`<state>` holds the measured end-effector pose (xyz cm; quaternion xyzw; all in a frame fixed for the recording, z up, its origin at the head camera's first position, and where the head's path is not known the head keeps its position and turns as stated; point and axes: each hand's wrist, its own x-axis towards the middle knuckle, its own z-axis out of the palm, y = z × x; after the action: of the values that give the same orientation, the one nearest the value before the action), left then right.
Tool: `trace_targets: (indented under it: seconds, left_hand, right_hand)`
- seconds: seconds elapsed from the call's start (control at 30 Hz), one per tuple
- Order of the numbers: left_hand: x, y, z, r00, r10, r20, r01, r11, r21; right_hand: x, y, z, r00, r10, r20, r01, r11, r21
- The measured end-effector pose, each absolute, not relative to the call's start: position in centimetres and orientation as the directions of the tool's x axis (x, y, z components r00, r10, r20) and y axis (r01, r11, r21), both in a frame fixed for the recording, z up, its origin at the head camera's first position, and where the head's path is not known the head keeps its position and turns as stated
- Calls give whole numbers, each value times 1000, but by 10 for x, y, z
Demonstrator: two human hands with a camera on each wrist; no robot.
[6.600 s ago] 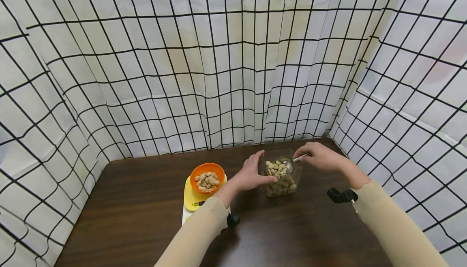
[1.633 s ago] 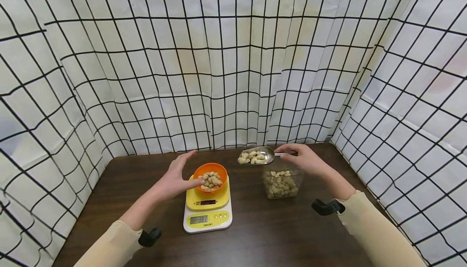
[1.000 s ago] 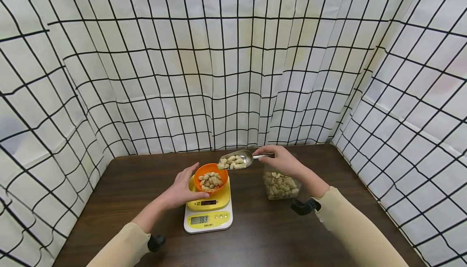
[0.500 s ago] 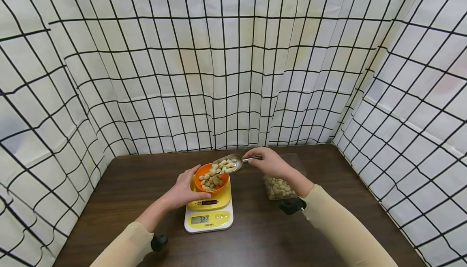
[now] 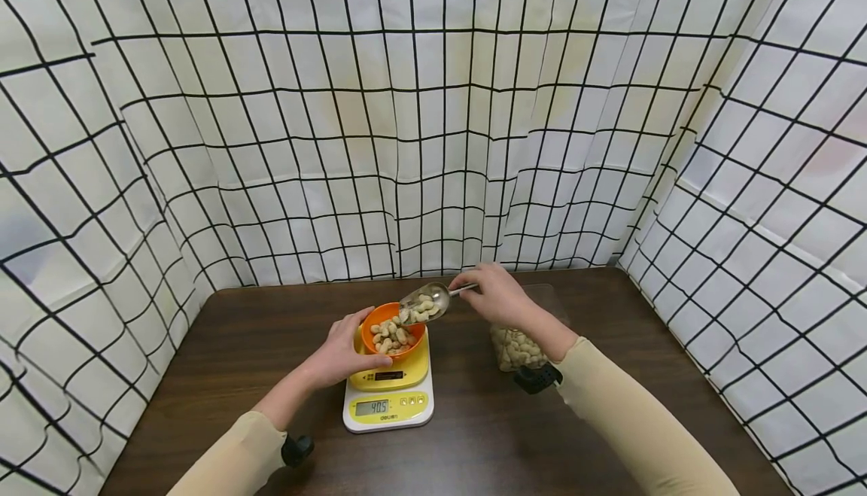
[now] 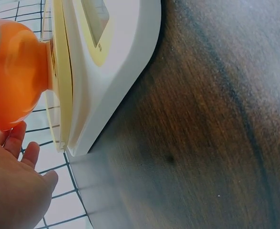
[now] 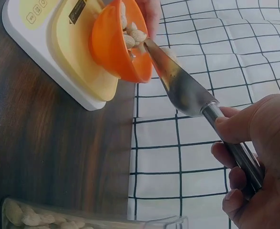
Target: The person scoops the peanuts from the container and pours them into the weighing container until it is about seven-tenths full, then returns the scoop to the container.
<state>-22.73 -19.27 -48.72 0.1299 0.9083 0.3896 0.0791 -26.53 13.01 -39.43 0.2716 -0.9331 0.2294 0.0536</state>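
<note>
My right hand (image 5: pixel 497 296) grips the handle of a metal scoop (image 7: pixel 190 93), tilted with its tip over the rim of an orange bowl (image 7: pixel 108 45). Several peanuts (image 5: pixel 424 308) lie in the scoop, and more peanuts (image 5: pixel 389 339) fill the bowl's bottom. The bowl stands on a yellow and white kitchen scale (image 5: pixel 420 387), whose display reads about 40.5. My left hand (image 5: pixel 342 353) holds the bowl from the left, thumb on the near side; in the left wrist view its fingertips (image 6: pixel 18 131) touch the orange wall.
A clear plastic box (image 5: pixel 501 364) of peanuts stands right of the scale, partly hidden behind my right forearm. Beneath everything is a dark wooden table (image 5: pixel 467 436). White grid-patterned curtains (image 5: pixel 440 142) enclose its back and sides.
The right hand has carried the scoop of peanuts from the box leftward and tipped it over the bowl. My left hand has moved from the box to the bowl. The reading rose from 38.3.
</note>
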Motion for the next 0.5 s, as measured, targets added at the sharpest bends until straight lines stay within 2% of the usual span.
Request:
trace_targets:
  seconds: [0.5]
  left_hand:
    - [-227, -193, -490, -953, 302, -28, 185, 653, 735]
  right_hand:
    - [-264, 132, -386, -852, -471, 230, -524, 768, -369]
